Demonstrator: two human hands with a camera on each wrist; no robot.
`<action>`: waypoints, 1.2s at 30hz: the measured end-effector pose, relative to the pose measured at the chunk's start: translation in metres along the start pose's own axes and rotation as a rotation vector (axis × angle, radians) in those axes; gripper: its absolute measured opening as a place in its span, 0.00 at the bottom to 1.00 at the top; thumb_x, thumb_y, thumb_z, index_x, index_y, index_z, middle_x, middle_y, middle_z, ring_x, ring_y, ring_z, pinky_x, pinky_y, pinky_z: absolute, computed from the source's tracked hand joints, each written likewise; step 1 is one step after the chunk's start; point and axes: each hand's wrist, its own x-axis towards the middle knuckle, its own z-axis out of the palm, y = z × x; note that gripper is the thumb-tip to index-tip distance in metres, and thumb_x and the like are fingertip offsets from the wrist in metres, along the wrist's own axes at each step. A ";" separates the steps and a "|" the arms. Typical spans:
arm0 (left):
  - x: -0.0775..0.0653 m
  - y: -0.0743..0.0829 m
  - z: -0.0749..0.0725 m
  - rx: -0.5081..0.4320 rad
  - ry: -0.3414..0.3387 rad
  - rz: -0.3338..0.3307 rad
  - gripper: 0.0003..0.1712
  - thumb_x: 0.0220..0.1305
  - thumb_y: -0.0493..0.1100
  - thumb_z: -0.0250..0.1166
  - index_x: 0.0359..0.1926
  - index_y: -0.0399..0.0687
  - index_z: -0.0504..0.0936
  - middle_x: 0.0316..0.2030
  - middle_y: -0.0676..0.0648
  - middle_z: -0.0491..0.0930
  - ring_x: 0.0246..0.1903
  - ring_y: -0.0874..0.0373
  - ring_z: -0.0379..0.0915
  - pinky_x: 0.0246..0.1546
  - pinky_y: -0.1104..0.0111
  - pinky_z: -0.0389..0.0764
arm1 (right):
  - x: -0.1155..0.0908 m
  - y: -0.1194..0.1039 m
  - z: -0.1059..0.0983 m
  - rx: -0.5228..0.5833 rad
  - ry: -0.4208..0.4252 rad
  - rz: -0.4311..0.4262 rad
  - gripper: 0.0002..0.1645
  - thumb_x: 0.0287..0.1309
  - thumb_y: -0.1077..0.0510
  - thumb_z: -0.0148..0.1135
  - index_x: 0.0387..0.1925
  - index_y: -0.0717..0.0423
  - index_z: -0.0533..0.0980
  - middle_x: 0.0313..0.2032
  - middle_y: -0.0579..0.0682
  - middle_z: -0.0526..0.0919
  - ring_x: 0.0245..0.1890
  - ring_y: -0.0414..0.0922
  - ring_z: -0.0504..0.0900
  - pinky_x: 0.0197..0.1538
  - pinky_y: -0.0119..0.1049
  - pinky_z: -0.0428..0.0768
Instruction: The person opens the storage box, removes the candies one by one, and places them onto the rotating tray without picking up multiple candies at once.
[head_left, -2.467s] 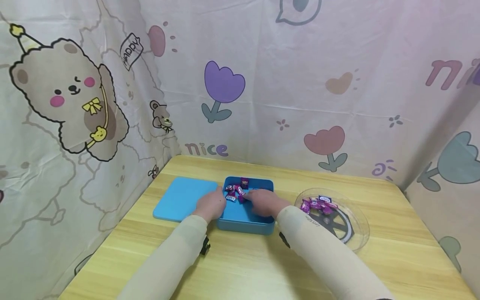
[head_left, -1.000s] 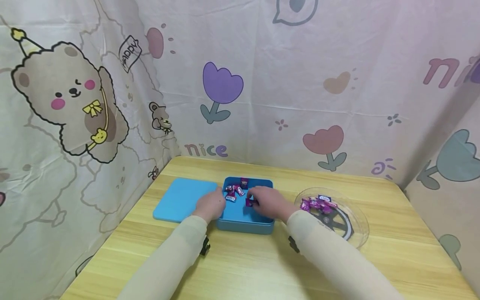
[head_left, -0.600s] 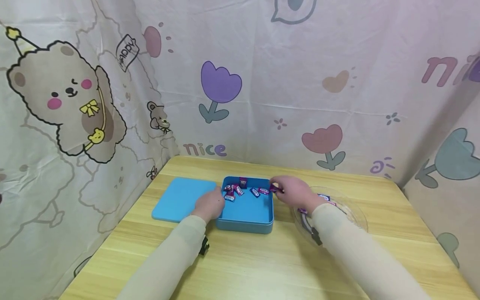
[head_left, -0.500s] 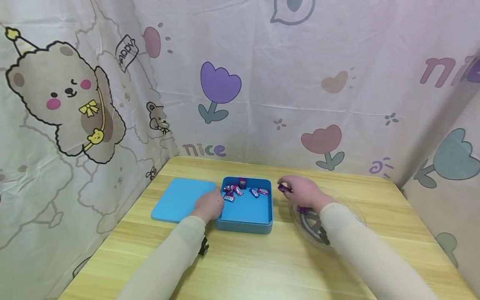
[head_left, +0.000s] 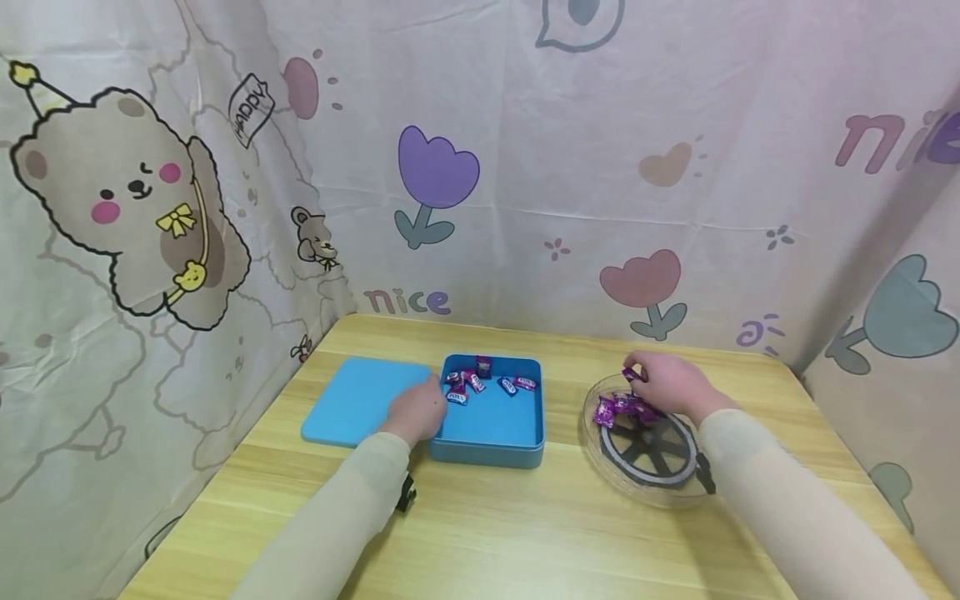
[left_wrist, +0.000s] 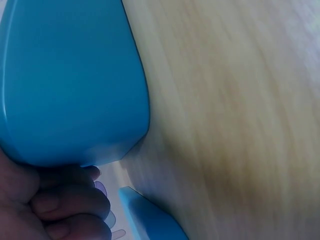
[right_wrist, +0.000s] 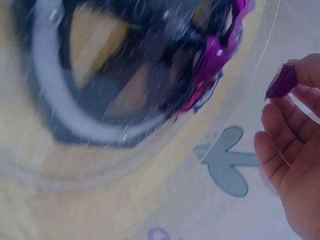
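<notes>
My left hand [head_left: 417, 412] holds the left side of an open blue box [head_left: 487, 454]; in the left wrist view the curled fingers [left_wrist: 75, 200] lie against the end of the box. Inside the box, several purple-wrapped candies [head_left: 457, 398] sit toward the back, with two more candies [head_left: 508, 385] at the back right. My right hand [head_left: 675, 385] pinches one purple-wrapped candy [right_wrist: 283, 81] between thumb and finger, above the far side of a clear round dish [head_left: 592, 450]. Below that hand, several candies [head_left: 606, 412] lie in the dish.
A flat light-blue lid [head_left: 352, 400] lies on the table left of the box, partly behind the left hand. Bare wooden table [head_left: 525, 533] stretches in front. A printed curtain [head_left: 540, 167] hangs along the back and sides. The dish has a dark wheel-like pattern.
My right hand has lifted a candy out of the box and carried it right, over the round dish. My left hand stays at the box, and the other candies in the box lie still.
</notes>
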 end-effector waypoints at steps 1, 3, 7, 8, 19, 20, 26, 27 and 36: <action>0.000 0.000 0.001 0.000 -0.001 -0.002 0.32 0.79 0.45 0.44 0.77 0.33 0.56 0.74 0.36 0.62 0.71 0.39 0.59 0.65 0.41 0.66 | -0.001 0.003 -0.001 -0.003 -0.007 0.008 0.19 0.63 0.55 0.62 0.55 0.55 0.79 0.28 0.44 0.78 0.27 0.43 0.75 0.32 0.43 0.76; -0.001 0.000 0.002 0.003 -0.004 -0.001 0.32 0.79 0.45 0.44 0.77 0.33 0.56 0.73 0.36 0.62 0.71 0.39 0.59 0.65 0.42 0.67 | -0.004 0.010 -0.002 -0.011 -0.029 0.017 0.19 0.63 0.55 0.62 0.54 0.55 0.79 0.28 0.43 0.79 0.27 0.43 0.76 0.32 0.44 0.77; -0.002 0.000 0.003 -0.005 -0.003 -0.006 0.33 0.79 0.45 0.44 0.77 0.33 0.56 0.73 0.36 0.62 0.70 0.39 0.60 0.64 0.42 0.67 | -0.010 0.022 -0.005 -0.038 -0.074 0.027 0.16 0.60 0.58 0.63 0.49 0.55 0.79 0.31 0.45 0.81 0.29 0.45 0.78 0.34 0.48 0.79; -0.002 0.000 0.003 -0.007 -0.001 -0.005 0.33 0.79 0.45 0.44 0.77 0.33 0.56 0.73 0.36 0.62 0.70 0.39 0.61 0.64 0.41 0.68 | -0.011 0.024 -0.006 -0.048 -0.084 0.026 0.15 0.58 0.58 0.64 0.48 0.55 0.80 0.32 0.46 0.82 0.30 0.46 0.78 0.36 0.50 0.80; -0.003 0.001 -0.001 -0.037 -0.024 -0.028 0.33 0.79 0.45 0.43 0.77 0.33 0.54 0.74 0.36 0.61 0.70 0.39 0.60 0.65 0.40 0.66 | -0.026 0.036 -0.006 -0.132 -0.259 0.113 0.07 0.54 0.61 0.66 0.37 0.53 0.81 0.34 0.49 0.83 0.33 0.49 0.79 0.38 0.53 0.80; -0.004 0.001 -0.001 -0.037 -0.025 -0.028 0.33 0.79 0.45 0.43 0.77 0.33 0.54 0.73 0.36 0.61 0.70 0.39 0.61 0.65 0.40 0.66 | -0.026 0.037 -0.005 -0.136 -0.264 0.114 0.06 0.55 0.62 0.65 0.36 0.52 0.80 0.32 0.48 0.82 0.32 0.49 0.79 0.37 0.53 0.80; -0.004 0.002 -0.002 -0.028 -0.022 -0.025 0.33 0.79 0.45 0.44 0.77 0.33 0.54 0.73 0.35 0.61 0.70 0.39 0.60 0.64 0.40 0.66 | -0.028 0.040 0.001 -0.177 -0.250 0.098 0.07 0.53 0.65 0.64 0.33 0.51 0.80 0.29 0.47 0.81 0.29 0.48 0.78 0.36 0.53 0.80; -0.004 0.002 -0.003 -0.024 -0.021 -0.024 0.33 0.79 0.45 0.44 0.77 0.33 0.54 0.73 0.35 0.61 0.70 0.39 0.60 0.64 0.40 0.66 | -0.029 0.039 0.002 -0.190 -0.242 0.092 0.07 0.53 0.66 0.64 0.32 0.51 0.80 0.28 0.47 0.81 0.29 0.48 0.78 0.36 0.53 0.80; -0.003 0.004 -0.004 -0.028 -0.020 -0.035 0.33 0.79 0.45 0.43 0.78 0.34 0.52 0.74 0.36 0.61 0.69 0.41 0.62 0.64 0.41 0.68 | -0.033 0.031 0.003 -0.235 -0.202 0.076 0.05 0.54 0.65 0.65 0.31 0.53 0.79 0.26 0.47 0.79 0.27 0.48 0.77 0.36 0.53 0.81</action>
